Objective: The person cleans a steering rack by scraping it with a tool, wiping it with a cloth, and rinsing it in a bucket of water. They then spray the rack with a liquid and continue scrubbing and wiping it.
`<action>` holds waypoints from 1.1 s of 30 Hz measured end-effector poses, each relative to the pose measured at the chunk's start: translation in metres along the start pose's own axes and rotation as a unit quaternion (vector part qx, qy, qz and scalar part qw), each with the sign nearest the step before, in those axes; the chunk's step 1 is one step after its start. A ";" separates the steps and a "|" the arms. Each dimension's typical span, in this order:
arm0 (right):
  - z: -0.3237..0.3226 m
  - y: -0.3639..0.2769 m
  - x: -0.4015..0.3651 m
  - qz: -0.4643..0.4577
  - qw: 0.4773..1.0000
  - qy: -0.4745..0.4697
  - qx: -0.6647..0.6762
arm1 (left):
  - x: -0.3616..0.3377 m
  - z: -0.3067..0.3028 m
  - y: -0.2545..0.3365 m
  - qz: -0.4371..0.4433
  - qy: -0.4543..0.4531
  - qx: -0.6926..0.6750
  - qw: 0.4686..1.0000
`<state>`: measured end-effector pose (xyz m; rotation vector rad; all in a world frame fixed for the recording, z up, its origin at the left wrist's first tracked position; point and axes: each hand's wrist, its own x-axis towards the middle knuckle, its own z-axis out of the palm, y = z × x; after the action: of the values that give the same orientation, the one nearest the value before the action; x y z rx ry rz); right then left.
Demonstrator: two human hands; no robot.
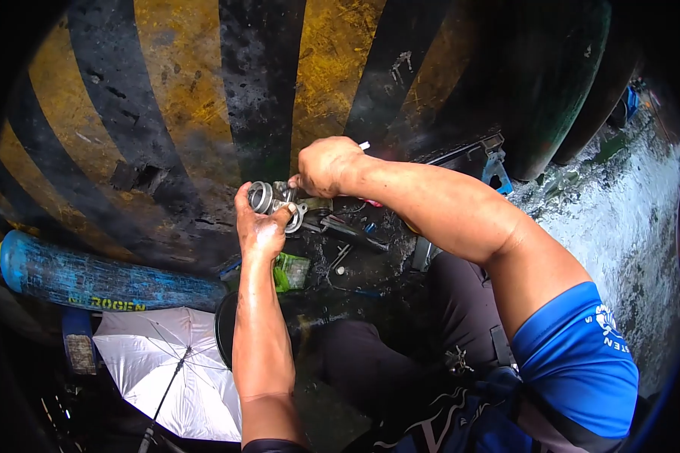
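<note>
In the head view, my left hand is wrapped round a grey metal part with a round ring-shaped opening and a flange on its right side. My right hand is closed at the part's upper right, its fingertips by the metal. A short white-ended piece sticks out above my right hand; what it belongs to is hidden. Below the part, a green packet lies on the dark ground beside my left wrist. Dark tools lie to the right of the packet.
A blue cylinder marked NITROGEN lies at the left, with a silver umbrella below it. A yellow and black striped surface fills the top. A blue metal piece stands right of my forearm. Wet ground shows at the right.
</note>
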<state>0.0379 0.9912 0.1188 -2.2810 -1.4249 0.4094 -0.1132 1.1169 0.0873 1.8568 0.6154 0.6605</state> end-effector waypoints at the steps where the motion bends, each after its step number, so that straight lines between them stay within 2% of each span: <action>1: 0.003 -0.003 -0.005 -0.031 0.999 -0.005 -0.012 | 0.000 -0.001 -0.001 0.011 0.003 0.018 1.000; 2: 0.004 -0.005 -0.008 -0.064 0.998 -0.012 -0.026 | 0.000 -0.004 -0.003 0.018 0.006 0.025 0.999; 3: 0.002 -0.001 -0.005 -0.049 0.998 -0.035 -0.019 | -0.001 -0.007 -0.006 0.000 -0.003 0.011 1.000; 4: -0.001 -0.001 0.003 -0.020 0.999 -0.027 -0.016 | -0.004 -0.010 -0.004 -0.022 -0.013 0.001 1.000; 6: -0.004 0.000 0.012 -0.029 0.999 0.015 -0.005 | -0.005 -0.015 -0.010 -0.024 -0.013 0.005 1.000; 8: 0.008 -0.003 0.007 -0.071 0.997 0.018 0.002 | -0.007 -0.019 -0.015 0.052 -0.008 0.040 0.998; 9: 0.010 0.002 0.006 -0.063 0.998 0.005 -0.005 | -0.007 -0.022 -0.018 0.048 -0.016 0.014 0.999; 10: 0.009 0.007 0.007 -0.057 0.998 -0.007 -0.013 | -0.011 -0.022 -0.008 -0.003 -0.030 -0.040 0.999; 12: 0.009 0.016 0.016 -0.055 0.997 0.029 -0.047 | -0.013 -0.030 -0.004 0.001 -0.062 -0.023 0.998; 14: 0.016 0.019 0.001 -0.088 0.995 0.011 -0.034 | -0.012 -0.037 -0.011 0.017 -0.061 -0.010 0.998; 15: 0.021 0.017 -0.010 -0.110 0.992 -0.038 -0.057 | -0.010 -0.041 -0.015 0.032 -0.058 -0.002 0.998; 16: 0.033 0.013 -0.013 -0.151 0.984 -0.044 -0.078 | -0.007 -0.043 -0.015 0.035 -0.057 -0.002 0.998; 18: 0.043 0.015 -0.001 -0.112 0.991 -0.037 -0.069 | -0.006 -0.046 -0.018 0.058 -0.069 0.014 0.996; 19: 0.037 0.011 0.010 -0.103 0.991 -0.044 -0.071 | -0.007 -0.045 -0.018 0.029 -0.085 -0.024 0.996; 22: 0.039 0.015 0.006 -0.163 0.983 -0.034 -0.080 | -0.007 -0.052 -0.018 0.056 -0.096 0.020 0.994; 24: 0.037 0.013 0.004 -0.147 0.983 -0.053 -0.094 | -0.008 -0.051 -0.019 0.048 -0.100 -0.007 0.994; 28: 0.047 0.014 0.015 -0.170 0.977 0.011 -0.127 | -0.007 -0.045 -0.012 0.017 -0.098 -0.040 0.994; 31: 0.071 0.025 0.021 -0.261 0.950 0.153 -0.076 | -0.002 -0.050 -0.020 0.042 -0.102 -0.020 0.994; 32: 0.072 0.034 0.026 -0.241 0.960 0.112 -0.089 | -0.002 -0.049 -0.018 0.033 -0.099 -0.022 0.994; 33: 0.073 0.044 0.031 -0.154 0.982 0.093 -0.057 | -0.004 -0.048 -0.014 0.022 -0.100 -0.023 0.995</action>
<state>0.0525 1.0160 0.0331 -2.0699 -1.7020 0.0176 -0.1503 1.1505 0.0886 1.8706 0.4262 0.5064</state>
